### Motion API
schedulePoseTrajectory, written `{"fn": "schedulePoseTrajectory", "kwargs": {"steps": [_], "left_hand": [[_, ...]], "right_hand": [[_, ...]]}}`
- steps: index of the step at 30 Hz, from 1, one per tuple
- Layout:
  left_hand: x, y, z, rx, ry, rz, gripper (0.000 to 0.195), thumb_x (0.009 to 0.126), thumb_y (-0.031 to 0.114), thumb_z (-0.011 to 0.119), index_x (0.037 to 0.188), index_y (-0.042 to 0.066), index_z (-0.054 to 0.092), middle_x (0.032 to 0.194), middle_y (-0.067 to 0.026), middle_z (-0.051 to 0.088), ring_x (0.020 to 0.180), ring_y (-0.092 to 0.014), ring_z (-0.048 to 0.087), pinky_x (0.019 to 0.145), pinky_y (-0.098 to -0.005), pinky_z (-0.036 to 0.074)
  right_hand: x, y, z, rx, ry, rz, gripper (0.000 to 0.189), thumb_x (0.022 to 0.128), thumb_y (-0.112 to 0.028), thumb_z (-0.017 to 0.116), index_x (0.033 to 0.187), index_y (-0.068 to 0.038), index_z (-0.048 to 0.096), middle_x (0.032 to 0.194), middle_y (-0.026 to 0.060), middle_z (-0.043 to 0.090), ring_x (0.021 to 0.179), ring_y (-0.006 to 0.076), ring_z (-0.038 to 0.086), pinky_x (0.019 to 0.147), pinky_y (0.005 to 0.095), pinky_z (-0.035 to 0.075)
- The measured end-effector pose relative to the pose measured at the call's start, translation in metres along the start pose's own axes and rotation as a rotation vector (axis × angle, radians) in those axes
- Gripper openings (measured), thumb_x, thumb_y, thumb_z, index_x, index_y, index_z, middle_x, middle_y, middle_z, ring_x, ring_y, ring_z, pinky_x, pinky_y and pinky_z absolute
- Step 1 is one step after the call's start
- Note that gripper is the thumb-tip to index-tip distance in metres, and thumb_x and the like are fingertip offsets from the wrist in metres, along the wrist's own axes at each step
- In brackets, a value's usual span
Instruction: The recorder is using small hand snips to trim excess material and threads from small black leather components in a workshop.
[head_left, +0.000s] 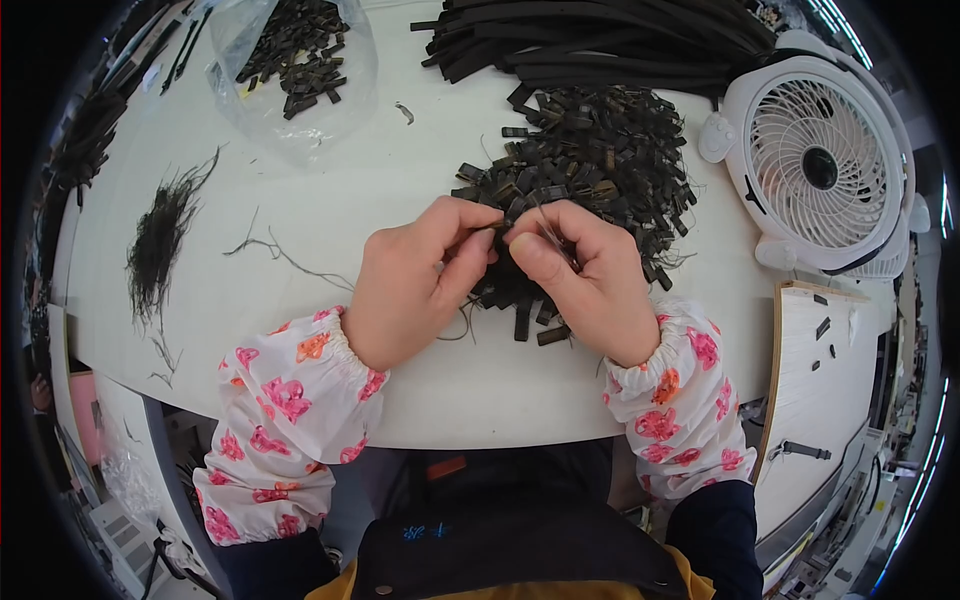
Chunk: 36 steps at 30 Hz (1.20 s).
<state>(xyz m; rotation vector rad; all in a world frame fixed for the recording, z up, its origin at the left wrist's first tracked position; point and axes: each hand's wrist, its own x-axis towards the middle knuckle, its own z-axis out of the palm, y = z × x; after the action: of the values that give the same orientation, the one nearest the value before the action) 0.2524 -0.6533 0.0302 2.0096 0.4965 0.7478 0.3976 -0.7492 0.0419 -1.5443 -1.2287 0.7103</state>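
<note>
My left hand (420, 274) pinches a small dark piece (496, 224), seemingly a folded fabric loop, between thumb and index finger. Close beside it, my right hand (581, 274) has thumb and fingers at the same piece and holds a thin metal tool (553, 234), whose kind I cannot tell. Both hands are over the near left part of a large pile of small black fabric loops (600, 165). Loose dark thread (300, 264) lies on the white table left of my left hand. My fingers partly hide the piece and the tool.
A clear plastic bag (360, 90) with similar black pieces lies at the back left. Cut threads (163, 244) form a clump at the left. Long black strips (600, 37) lie behind the pile. A white fan (821, 165) stands at the right, above a wooden-edged board (821, 397).
</note>
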Motion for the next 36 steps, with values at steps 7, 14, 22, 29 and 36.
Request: {"fn": "schedulePoseTrajectory", "kwargs": {"steps": [7,14,22,29,36], "left_hand": [[0.005,-0.001,-0.009,-0.739,-0.076,-0.521,0.018,0.093,0.015,0.045,0.101,-0.001,0.05,0.08,-0.0097,0.063,0.065,-0.01,0.059,0.061,-0.0199,0.047],[0.004,-0.001,-0.004,-0.764,-0.061,-0.555,0.017,0.094,0.017,0.044,0.098,0.003,0.052,0.079,-0.0058,0.062,0.065,-0.009,0.057,0.062,-0.0213,0.047],[0.005,0.001,-0.006,-0.727,-0.1,-0.524,0.015,0.092,0.016,0.047,0.098,0.003,0.054,0.083,-0.006,0.063,0.067,-0.01,0.058,0.063,-0.0216,0.047],[0.011,-0.004,-0.013,-0.562,-0.12,-0.464,0.015,0.089,0.014,0.055,0.094,0.0,0.057,0.084,-0.0049,0.063,0.071,-0.007,0.057,0.065,-0.0198,0.046],[0.046,-0.035,-0.096,-0.118,0.451,-0.261,0.033,0.092,0.018,0.049,0.115,-0.004,0.052,0.079,-0.0033,0.063,0.068,-0.007,0.055,0.064,-0.0185,0.045]], "right_hand": [[0.005,0.012,0.0,-0.658,0.29,-0.483,0.033,0.07,-0.017,0.071,0.099,-0.008,0.059,0.065,0.0034,0.051,0.05,0.0188,0.053,0.046,0.0288,0.042],[0.008,0.011,0.004,-0.801,0.283,-0.603,0.033,0.068,-0.016,0.07,0.098,-0.006,0.059,0.066,0.0014,0.05,0.052,0.0158,0.053,0.046,0.0265,0.042],[0.005,0.005,0.004,-0.811,0.248,-0.578,0.029,0.071,-0.009,0.07,0.098,-0.004,0.06,0.065,0.0053,0.054,0.048,0.0198,0.053,0.044,0.0294,0.041],[0.006,0.005,0.001,-0.808,0.295,-0.575,0.028,0.072,-0.008,0.069,0.098,-0.004,0.06,0.066,0.0059,0.056,0.05,0.0199,0.055,0.045,0.0286,0.042],[0.005,0.006,0.003,-0.543,0.306,-0.525,0.031,0.071,-0.018,0.072,0.095,-0.005,0.058,0.064,0.0035,0.052,0.047,0.017,0.053,0.042,0.0265,0.041]]}}
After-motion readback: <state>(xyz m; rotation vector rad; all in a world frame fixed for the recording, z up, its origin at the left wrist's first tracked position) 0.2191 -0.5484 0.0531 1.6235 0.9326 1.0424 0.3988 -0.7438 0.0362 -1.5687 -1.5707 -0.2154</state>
